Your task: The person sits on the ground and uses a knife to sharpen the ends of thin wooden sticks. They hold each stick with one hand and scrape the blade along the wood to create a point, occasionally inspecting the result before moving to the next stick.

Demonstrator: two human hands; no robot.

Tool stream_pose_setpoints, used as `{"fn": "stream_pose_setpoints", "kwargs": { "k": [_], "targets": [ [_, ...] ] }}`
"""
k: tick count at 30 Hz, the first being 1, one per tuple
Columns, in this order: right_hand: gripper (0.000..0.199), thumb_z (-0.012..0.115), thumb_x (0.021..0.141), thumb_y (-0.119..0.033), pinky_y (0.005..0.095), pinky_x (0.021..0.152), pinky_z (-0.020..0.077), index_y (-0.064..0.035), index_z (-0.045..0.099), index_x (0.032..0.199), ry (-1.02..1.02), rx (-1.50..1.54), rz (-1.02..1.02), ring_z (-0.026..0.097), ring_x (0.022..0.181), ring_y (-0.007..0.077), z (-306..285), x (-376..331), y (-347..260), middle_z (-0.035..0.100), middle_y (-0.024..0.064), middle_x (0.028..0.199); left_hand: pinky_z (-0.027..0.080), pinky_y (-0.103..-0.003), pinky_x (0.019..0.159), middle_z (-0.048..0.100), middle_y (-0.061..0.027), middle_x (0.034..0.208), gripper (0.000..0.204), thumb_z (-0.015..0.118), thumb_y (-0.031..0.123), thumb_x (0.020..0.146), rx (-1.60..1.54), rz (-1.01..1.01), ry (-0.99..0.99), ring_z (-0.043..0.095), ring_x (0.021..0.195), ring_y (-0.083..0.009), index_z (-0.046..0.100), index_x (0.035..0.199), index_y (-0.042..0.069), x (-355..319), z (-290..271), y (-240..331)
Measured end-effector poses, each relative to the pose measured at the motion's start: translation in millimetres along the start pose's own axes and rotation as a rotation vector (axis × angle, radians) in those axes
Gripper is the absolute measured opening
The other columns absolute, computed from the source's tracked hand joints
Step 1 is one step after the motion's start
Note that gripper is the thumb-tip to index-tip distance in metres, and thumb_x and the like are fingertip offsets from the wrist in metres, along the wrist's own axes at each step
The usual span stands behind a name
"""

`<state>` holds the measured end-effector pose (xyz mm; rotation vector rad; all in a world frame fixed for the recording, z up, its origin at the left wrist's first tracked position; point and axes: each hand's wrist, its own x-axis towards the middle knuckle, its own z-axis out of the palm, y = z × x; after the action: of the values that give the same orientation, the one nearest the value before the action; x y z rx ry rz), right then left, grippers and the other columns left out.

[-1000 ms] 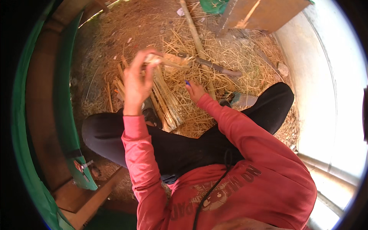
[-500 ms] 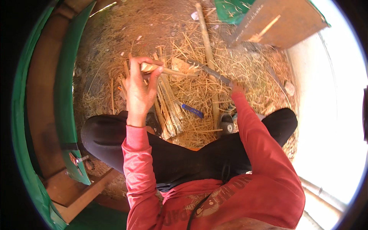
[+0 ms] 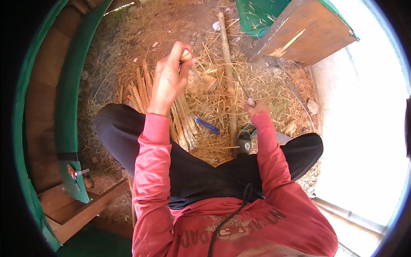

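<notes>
My left hand [image 3: 169, 79] is raised over the ground with its fingers closed round a bamboo stick [image 3: 185, 55], whose pale cut end faces up. The stick's lower part runs down toward a wooden block [image 3: 207, 83] lying among shavings. On the right, my right hand [image 3: 259, 108] grips the handle of a machete [image 3: 244, 90]. Its blade looks thin, seen nearly edge-on, and points away beside a long pole [image 3: 227, 55]. Below my left hand lie several split bamboo strips [image 3: 182, 122], partly hidden by my wrist. A blue-handled tool [image 3: 207, 126] rests next to them.
Straw and shavings [image 3: 278, 85] cover the ground. A brown wooden panel [image 3: 304, 32] and green sheeting [image 3: 257, 17] stand at the far right. A white wall [image 3: 355, 128] borders the right side; a green-edged wooden frame [image 3: 70, 107] borders the left. A sandal [image 3: 244, 143] shows near my legs.
My left hand has risen and moved away from me, turning the stick from sideways to end-up. My right hand has shifted slightly nearer and left, turning the machete to point farther away.
</notes>
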<state>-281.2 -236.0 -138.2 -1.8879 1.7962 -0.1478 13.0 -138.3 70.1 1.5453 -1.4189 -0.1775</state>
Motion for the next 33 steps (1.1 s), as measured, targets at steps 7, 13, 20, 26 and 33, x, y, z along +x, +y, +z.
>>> {"fn": "stream_pose_setpoints", "kwargs": {
  "k": [7, 13, 20, 26, 33],
  "targets": [
    [0.02, 0.067, 0.095, -0.023, 0.0245, 0.042, 0.0408, -0.0062, 0.062, 0.085, 0.095, 1.185, -0.335, 0.053, 0.042, 0.0089, -52.7, -103.6, -113.1, 0.057, 0.0007, 0.058, 0.049, -0.041, 0.063, 0.065, -0.0179, 0.08, 0.027, 0.066, 0.004, 0.091, -0.027, 0.027, -0.008, 0.065, 0.073, -0.0391, 0.05, 0.111, 0.012, -0.5, 5.6, -11.1],
    [0.031, 0.07, 0.085, -0.03, 0.0444, 0.064, 0.0518, -0.0002, 0.068, 0.094, 0.045, 0.493, -0.335, 0.067, 0.068, 0.0378, 58.9, -90.8, -103.3, 0.069, 0.019, 0.075, 0.05, -0.042, 0.066, 0.065, -0.0188, 0.082, 0.029, 0.068, 0.007, 0.091, 0.048, 0.052, 0.02, 0.066, 0.077, -0.0413, 0.05, 0.112, 0.011, 0.8, -8.0, -17.8],
    [0.033, 0.07, 0.082, -0.035, 0.0402, 0.057, 0.0513, -0.0025, 0.065, 0.086, -0.338, 0.567, -0.078, 0.061, 0.055, 0.0271, 86.8, -58.6, -65.2, 0.062, 0.0148, 0.063, 0.05, -0.038, 0.067, 0.065, -0.0182, 0.083, 0.027, 0.068, 0.007, 0.091, 0.033, 0.001, 0.004, 0.066, 0.079, -0.0404, 0.05, 0.111, 0.01, -3.7, -15.4, -16.1],
    [0.029, 0.068, 0.083, -0.03, 0.0367, 0.053, 0.0453, -0.0029, 0.062, 0.075, -0.602, 0.842, 0.064, 0.055, 0.053, 0.0191, 32.5, -52.3, -77.6, 0.056, 0.0075, 0.061, 0.051, -0.036, 0.068, 0.066, -0.0182, 0.083, 0.028, 0.068, 0.009, 0.091, 0.074, 0.057, 0.02, 0.069, 0.078, -0.0363, 0.051, 0.112, 0.009, -2.9, -19.4, -18.1],
    [0.029, 0.071, 0.08, -0.028, 0.0384, 0.058, 0.0486, -0.0004, 0.066, 0.086, 0.043, 0.934, -0.427, 0.062, 0.059, 0.0234, 22.8, -97.6, -125.3, 0.062, 0.0124, 0.064, 0.053, -0.04, 0.069, 0.069, -0.0158, 0.086, 0.027, 0.069, 0.013, 0.092, 0.074, 0.019, 0.018, 0.072, 0.083, -0.0326, 0.053, 0.113, 0.011, -10.2, -19.2, -26.7]
  ]
}}
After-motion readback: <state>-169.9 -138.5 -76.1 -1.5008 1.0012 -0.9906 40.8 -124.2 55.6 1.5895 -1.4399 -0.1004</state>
